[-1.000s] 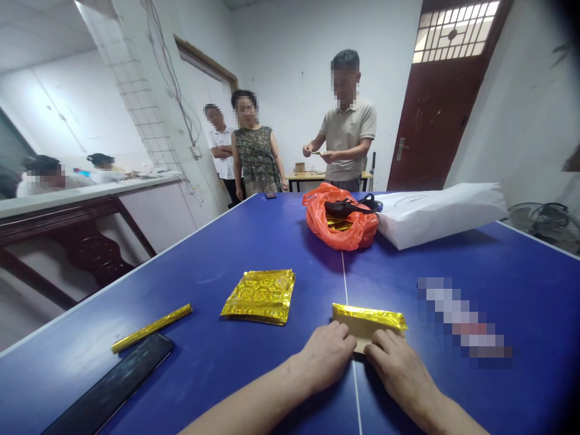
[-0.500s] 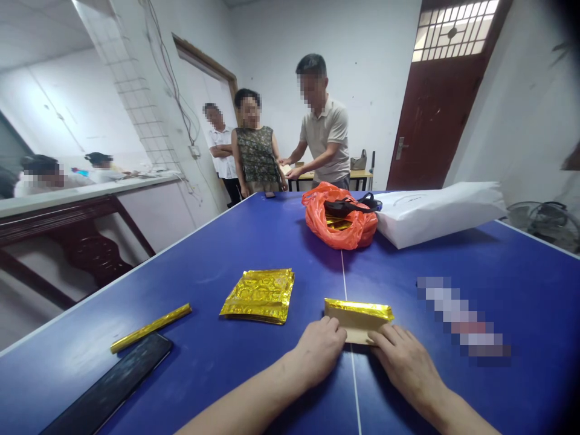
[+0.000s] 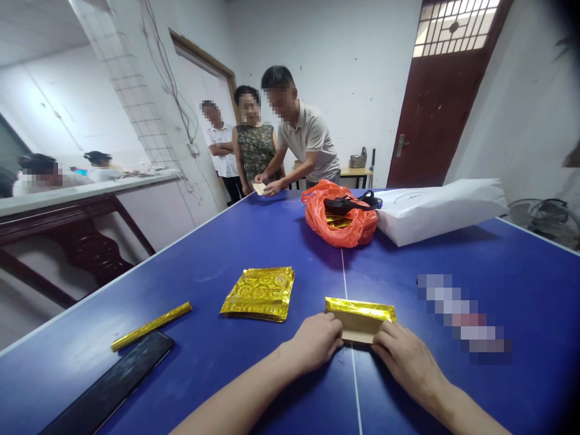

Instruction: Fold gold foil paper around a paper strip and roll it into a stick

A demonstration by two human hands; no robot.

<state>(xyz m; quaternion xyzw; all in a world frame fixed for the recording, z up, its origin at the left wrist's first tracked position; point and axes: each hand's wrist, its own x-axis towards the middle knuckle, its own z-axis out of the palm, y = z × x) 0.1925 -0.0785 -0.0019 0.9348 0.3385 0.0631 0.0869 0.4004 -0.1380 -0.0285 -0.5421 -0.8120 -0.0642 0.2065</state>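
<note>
A sheet of gold foil paper (image 3: pixel 361 328) stands partly folded on the blue table, its tan back facing me and a gold strip turned over along the far edge. My left hand (image 3: pixel 318 339) grips its left end with curled fingers. At the right end, my right hand (image 3: pixel 402 349) pinches the near edge between thumb and fingers. Left of my hands lies a stack of embossed gold foil sheets (image 3: pixel 259 293). Farther left, a rolled gold foil tube (image 3: pixel 151 327) rests beside a black phone (image 3: pixel 111 383).
An open red plastic bag (image 3: pixel 344 229) with gold sheets inside and a black strapped item on top stands toward the back. Beside it lies a white paper bag (image 3: pixel 444 208). A blurred-out object (image 3: pixel 464 317) is at right. Several people are beyond the table, one leaning over its far corner.
My fingers have curled a little more at both ends of the sheet. Across the table, a person has leaned forward and moved a tan sheet left and down to the table corner.
</note>
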